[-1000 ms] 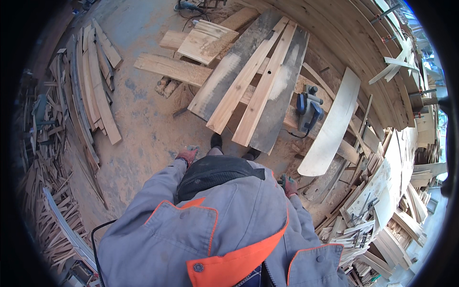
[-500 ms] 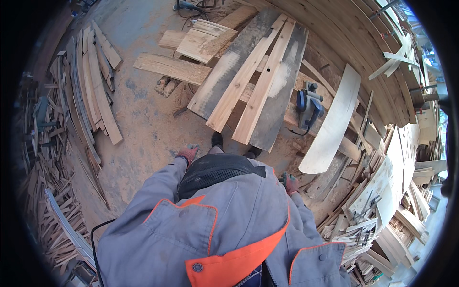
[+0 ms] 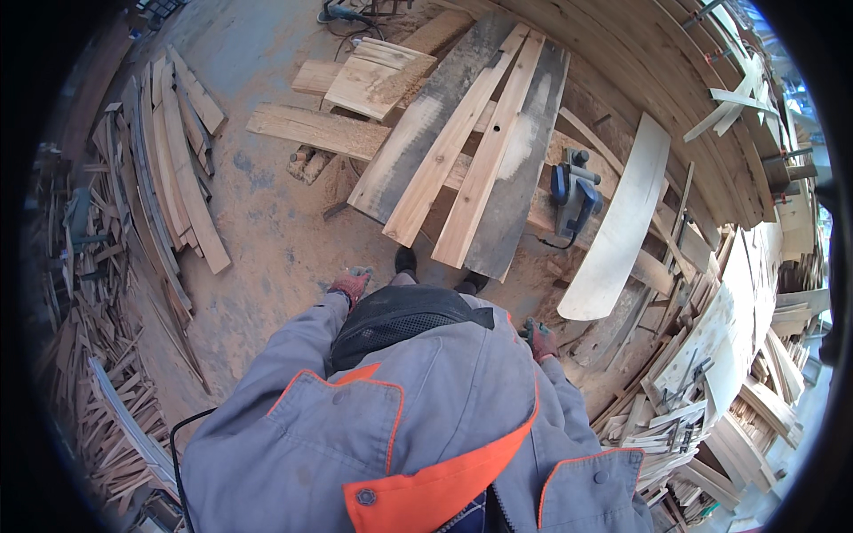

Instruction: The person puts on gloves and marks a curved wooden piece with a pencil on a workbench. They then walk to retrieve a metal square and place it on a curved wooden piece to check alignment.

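Planks (image 3: 481, 178) and electric planer (image 3: 573, 202) in front of a standing person (image 3: 418, 391)

Both hands hang low, in reddish gloves. The left hand (image 3: 349, 282) is beside the left hip, over the sawdust-strewn floor (image 3: 275, 231), its fingers loosely bent; the right hand (image 3: 541, 340) is beside the right hip, its fingers partly curled. I cannot tell whether either one pinches anything. Both are apart from the planks.

The two light planks lie lengthwise ahead of the shoes (image 3: 406, 259), along the inner edges of a left dark board (image 3: 418, 133) and a right dark board (image 3: 511, 209). They nearly meet at the boards' far ends and spread apart toward the near ends. The right plank has a dark hole (image 3: 496, 128) partway along. A crosswise timber (image 3: 320, 131) juts out past the left dark board's outer edge.

Beyond the right dark board's outer edge stands the blue-and-black planer; farther right, a pale curved board (image 3: 617, 222) slants, its lower end nearest the right hand. Long wooden strips (image 3: 178, 151) lie together toward the floor's left side.
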A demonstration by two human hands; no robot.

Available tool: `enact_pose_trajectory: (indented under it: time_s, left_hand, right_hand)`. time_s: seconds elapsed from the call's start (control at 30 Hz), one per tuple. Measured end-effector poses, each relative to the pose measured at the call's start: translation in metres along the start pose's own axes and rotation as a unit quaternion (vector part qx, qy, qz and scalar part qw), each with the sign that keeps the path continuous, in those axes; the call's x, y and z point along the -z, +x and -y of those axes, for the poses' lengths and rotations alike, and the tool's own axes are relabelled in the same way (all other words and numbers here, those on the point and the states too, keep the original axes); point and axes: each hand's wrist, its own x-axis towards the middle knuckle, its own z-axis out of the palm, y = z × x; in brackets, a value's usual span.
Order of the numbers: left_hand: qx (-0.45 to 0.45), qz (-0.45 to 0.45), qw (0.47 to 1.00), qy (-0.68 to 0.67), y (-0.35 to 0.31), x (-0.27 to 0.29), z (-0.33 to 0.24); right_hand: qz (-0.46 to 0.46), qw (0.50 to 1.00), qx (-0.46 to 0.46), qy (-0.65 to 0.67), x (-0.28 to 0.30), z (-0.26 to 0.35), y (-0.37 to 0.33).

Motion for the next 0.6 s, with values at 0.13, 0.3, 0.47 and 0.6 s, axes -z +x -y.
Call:
enact_pose_trajectory:
  time_s: [0.13,0.3,0.47,0.6]
  left_hand:
    - [-0.033,-0.008,0.999,-0.011,0.0,-0.003,0.007]
    - [0.008,-0.014,0.995,0.097,0.013,-0.006,0.024]
    - [0.013,-0.01,0.993,0.115,0.034,-0.017,0.044]
    - [-0.027,-0.005,0.999,0.038,0.022,-0.019,0.038]
  right_hand:
    - [0.017,1.0,0.017,0.015,-0.001,-0.003,0.001]
    - [0.022,0.999,0.035,-0.014,0.0,0.0,-0.002]
    - [0.026,0.999,0.038,-0.023,-0.001,0.003,-0.002]
    - [0.016,1.0,0.025,-0.008,0.0,-0.002,0.004]
